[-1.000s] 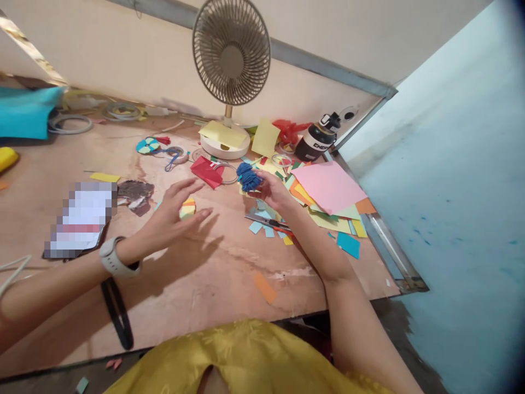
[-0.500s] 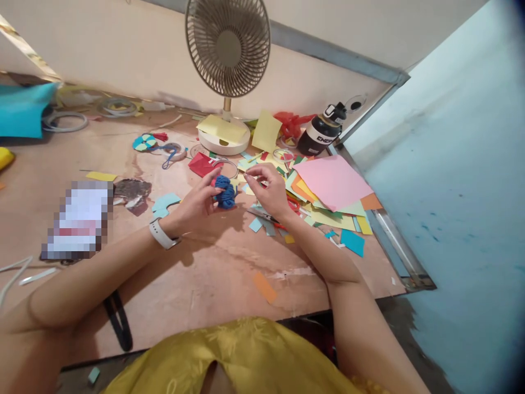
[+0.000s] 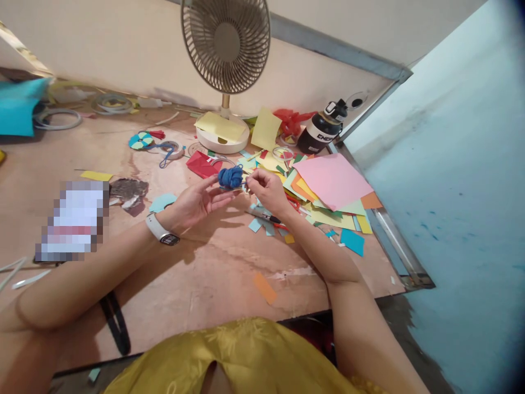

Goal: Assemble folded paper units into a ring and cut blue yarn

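Note:
A small bundle of blue yarn [image 3: 230, 177] sits at the fingers of my left hand [image 3: 200, 201], which is turned palm up with its lower fingers spread. A pale wristwatch [image 3: 162, 230] is on that wrist. To the right of the bundle, the thumb and forefinger of my right hand [image 3: 266, 190] pinch a short strand of the yarn. Scissors with red handles [image 3: 279, 221] lie partly under my right wrist. Behind the yarn rest a red paper envelope [image 3: 202, 164] and scattered paper scraps [image 3: 256, 225].
A desk fan [image 3: 221, 137] stands at the back, with a black bottle [image 3: 320, 131] to its right. Coloured paper sheets [image 3: 334, 180] are piled on the right. A blurred phone [image 3: 74, 219] lies left, near tape rolls [image 3: 174, 150] and a blue-green round ornament [image 3: 140, 140].
My left hand has rolled palm up, and its lower fingers have spread. The yarn bundle has turned and moved slightly up and right, closer to my pinching right hand.

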Demonstrator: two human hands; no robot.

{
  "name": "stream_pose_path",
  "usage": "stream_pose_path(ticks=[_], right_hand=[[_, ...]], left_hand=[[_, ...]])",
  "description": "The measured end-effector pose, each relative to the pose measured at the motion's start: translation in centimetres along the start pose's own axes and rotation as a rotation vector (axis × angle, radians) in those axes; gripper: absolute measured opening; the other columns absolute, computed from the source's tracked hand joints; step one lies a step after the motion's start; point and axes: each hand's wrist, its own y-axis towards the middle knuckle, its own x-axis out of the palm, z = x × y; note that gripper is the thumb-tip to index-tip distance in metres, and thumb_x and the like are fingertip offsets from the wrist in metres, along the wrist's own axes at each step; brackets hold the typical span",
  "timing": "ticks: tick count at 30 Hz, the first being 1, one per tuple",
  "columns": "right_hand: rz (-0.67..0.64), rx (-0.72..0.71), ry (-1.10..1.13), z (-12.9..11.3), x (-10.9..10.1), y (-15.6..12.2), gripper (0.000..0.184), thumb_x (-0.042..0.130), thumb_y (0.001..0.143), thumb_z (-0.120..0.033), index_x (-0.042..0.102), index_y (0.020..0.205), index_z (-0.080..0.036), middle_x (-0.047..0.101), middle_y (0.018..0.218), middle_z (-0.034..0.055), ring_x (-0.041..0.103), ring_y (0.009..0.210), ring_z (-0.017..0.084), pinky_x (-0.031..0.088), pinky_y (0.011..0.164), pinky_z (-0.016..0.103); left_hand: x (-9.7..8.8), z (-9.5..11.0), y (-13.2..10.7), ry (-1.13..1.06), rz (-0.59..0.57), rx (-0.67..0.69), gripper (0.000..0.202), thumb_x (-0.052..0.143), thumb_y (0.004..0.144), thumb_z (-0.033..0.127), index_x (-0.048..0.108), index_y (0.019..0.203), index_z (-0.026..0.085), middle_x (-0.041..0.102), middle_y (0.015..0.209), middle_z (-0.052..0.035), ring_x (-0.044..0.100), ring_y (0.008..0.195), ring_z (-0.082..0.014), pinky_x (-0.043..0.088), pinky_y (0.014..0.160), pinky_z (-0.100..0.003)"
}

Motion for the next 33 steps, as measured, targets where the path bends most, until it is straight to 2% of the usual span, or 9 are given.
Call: stream_pose_path(ticks=[3, 7, 11, 13, 16, 22, 25, 28, 33], right_hand=[[0.075, -0.01, 0.08, -0.6, -0.6, 0.2, 0.03, 0.067, 0.089, -0.045, 0.056, 0.072, -0.024, 0.056, 0.064, -0.0039, 0.05, 0.06, 0.012, 0.044, 0.061, 0.028], [0.06, -0.025, 0.198, -1.8, -1.1, 0.2, 0.032, 0.071, 0.087, -0.051, 0.06, 0.075, -0.023, 0.06, 0.066, -0.0039, 0.051, 0.059, 0.01, 0.047, 0.06, 0.026], [-0.054, -0.002, 0.313, -3.2, -0.8, -0.6, 0.039, 0.075, 0.084, -0.059, 0.061, 0.078, -0.023, 0.061, 0.067, -0.0041, 0.053, 0.058, 0.009, 0.047, 0.057, 0.023], [-0.122, -0.015, 0.383, -3.7, -0.6, -1.1, 0.04, 0.076, 0.085, -0.06, 0.061, 0.077, -0.023, 0.062, 0.065, -0.0044, 0.053, 0.055, 0.008, 0.045, 0.054, 0.022], [-0.188, -0.008, 0.488, -3.5, -0.6, -1.4, 0.037, 0.078, 0.084, -0.055, 0.061, 0.076, -0.022, 0.063, 0.063, -0.0044, 0.055, 0.054, 0.008, 0.045, 0.054, 0.021], [-0.625, 0.299, 0.425, 0.0, -0.7, 0.3, 0.04, 0.066, 0.085, -0.056, 0.07, 0.073, -0.018, 0.072, 0.069, 0.0048, 0.068, 0.061, 0.016, 0.056, 0.059, 0.027], [-0.642, 0.334, 0.317, 1.4, -0.9, 0.8, 0.032, 0.063, 0.086, -0.046, 0.071, 0.075, -0.017, 0.074, 0.076, 0.0061, 0.072, 0.068, 0.017, 0.06, 0.068, 0.029], [-0.539, 0.2, 0.12, 1.9, -0.8, 0.5, 0.025, 0.063, 0.089, -0.037, 0.076, 0.102, -0.02, 0.076, 0.098, 0.0066, 0.074, 0.084, 0.018, 0.061, 0.079, 0.032], [-0.439, -0.336, -0.366, 1.8, 1.2, -0.8, 0.055, 0.071, 0.089, -0.036, 0.063, 0.142, -0.025, 0.063, 0.139, 0.0134, 0.062, 0.127, 0.028, 0.052, 0.111, 0.048]], left_hand=[[0.2, 0.9, 0.3, 0.079, 0.049, 0.057, 0.033, 0.065, 0.099, 0.038, 0.069, 0.124, 0.017, 0.079, 0.111, -0.0147, 0.076, 0.11, -0.027, 0.065, 0.086, -0.034], [0.0, 0.8, 0.6, 0.593, 0.085, 0.369, 0.072, 0.082, 0.084, 0.033, 0.055, 0.15, 0.024, 0.074, 0.104, -0.0062, 0.072, 0.093, -0.0208, 0.057, 0.076, -0.029], [0.4, 0.0, 1.0, 0.967, -0.16, 0.482, 0.05, 0.08, 0.087, 0.043, 0.07, 0.131, 0.022, 0.069, 0.083, -0.0014, 0.061, 0.075, -0.0168, 0.046, 0.066, -0.027], [0.7, -0.2, 1.3, 1.002, -0.28, 0.475, 0.03, 0.072, 0.092, 0.047, 0.076, 0.106, 0.02, 0.066, 0.077, -0.0017, 0.059, 0.071, -0.0166, 0.044, 0.065, -0.027], [0.6, 0.0, 1.1, 1.018, -0.325, 0.493, 0.031, 0.066, 0.096, 0.047, 0.071, 0.084, 0.019, 0.065, 0.076, -0.0032, 0.058, 0.071, -0.0171, 0.044, 0.065, -0.028], [-2.0, 1.0, -1.1, 0.886, -0.177, 0.418, 0.033, 0.068, 0.096, 0.052, 0.07, 0.09, 0.02, 0.071, 0.099, -0.0068, 0.063, 0.086, -0.0191, 0.052, 0.072, -0.028], [-2.5, 1.1, -2.3, 0.691, -0.151, 0.245, 0.038, 0.064, 0.099, 0.056, 0.07, 0.092, 0.019, 0.073, 0.097, -0.008, 0.068, 0.089, -0.021, 0.055, 0.07, -0.028], [-2.1, 1.2, -3.1, 0.614, -0.194, 0.154, 0.044, 0.065, 0.098, 0.059, 0.063, 0.08, 0.019, 0.067, 0.075, -0.0041, 0.063, 0.066, -0.0166, 0.051, 0.056, -0.026], [-1.1, 1.2, -3.4, 0.583, -0.18, 0.166, 0.044, 0.069, 0.097, 0.057, 0.057, 0.077, 0.02, 0.058, 0.067, 0.0006, 0.053, 0.056, -0.0118, 0.048, 0.052, -0.023]])
